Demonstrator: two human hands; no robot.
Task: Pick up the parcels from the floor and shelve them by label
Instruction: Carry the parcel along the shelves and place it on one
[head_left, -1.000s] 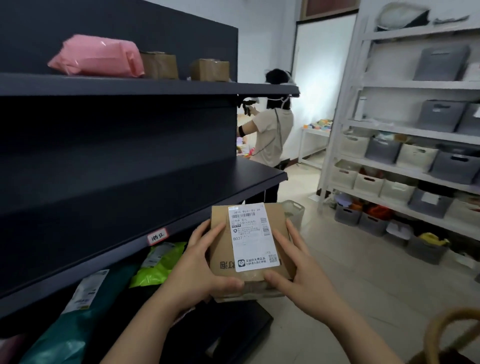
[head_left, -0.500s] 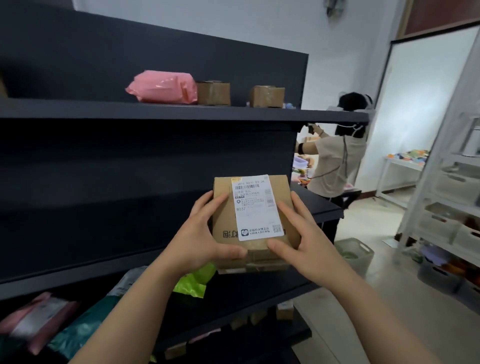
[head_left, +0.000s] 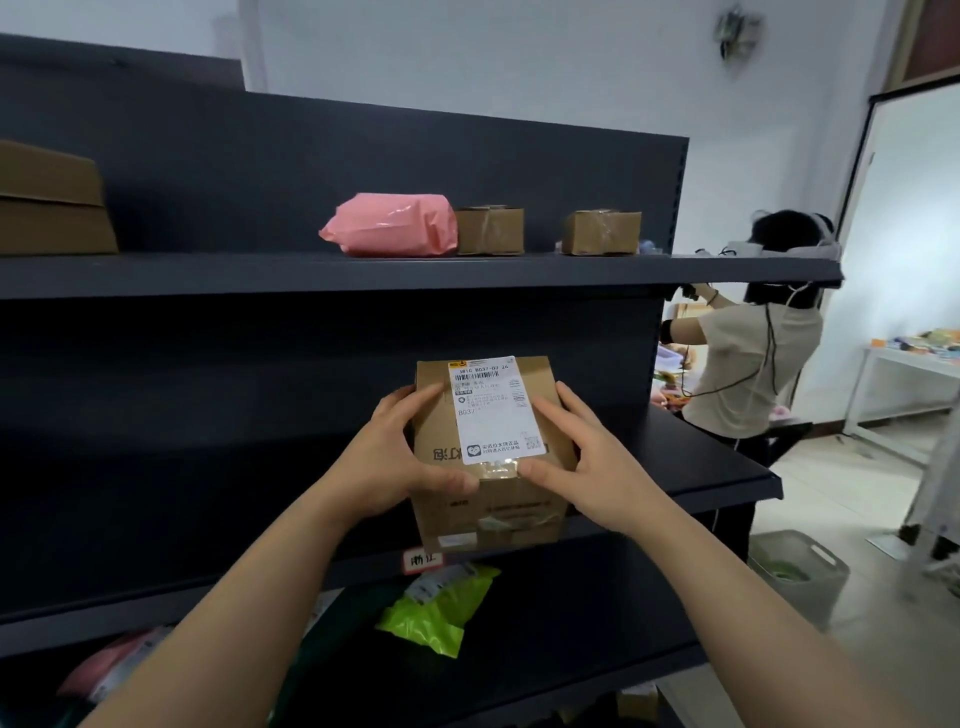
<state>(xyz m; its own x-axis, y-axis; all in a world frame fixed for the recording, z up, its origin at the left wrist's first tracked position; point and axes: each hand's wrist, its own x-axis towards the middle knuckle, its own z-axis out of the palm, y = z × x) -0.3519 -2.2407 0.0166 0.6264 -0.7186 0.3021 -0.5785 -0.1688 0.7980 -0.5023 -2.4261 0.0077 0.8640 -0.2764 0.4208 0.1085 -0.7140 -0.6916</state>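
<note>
Facing upward, seemingly to be read, the label (head_left: 493, 410) is shown atop the cardboard parcel (head_left: 493, 514), which is clamped between left hand (head_left: 395, 457) and right hand (head_left: 587, 467) at the middle shelf (head_left: 701, 457)

Far right, a person (head_left: 748, 364) in a pale shirt stands facing away. A white table (head_left: 906, 370) holding colourful items stands beyond them. Nearer, a grey bin (head_left: 810, 587) sits on the floor.

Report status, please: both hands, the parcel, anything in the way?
Left hand, right hand both grip brown cardboard box with white label. Box at front edge of dark middle shelf. Second person beyond shelf end, apart.
</note>
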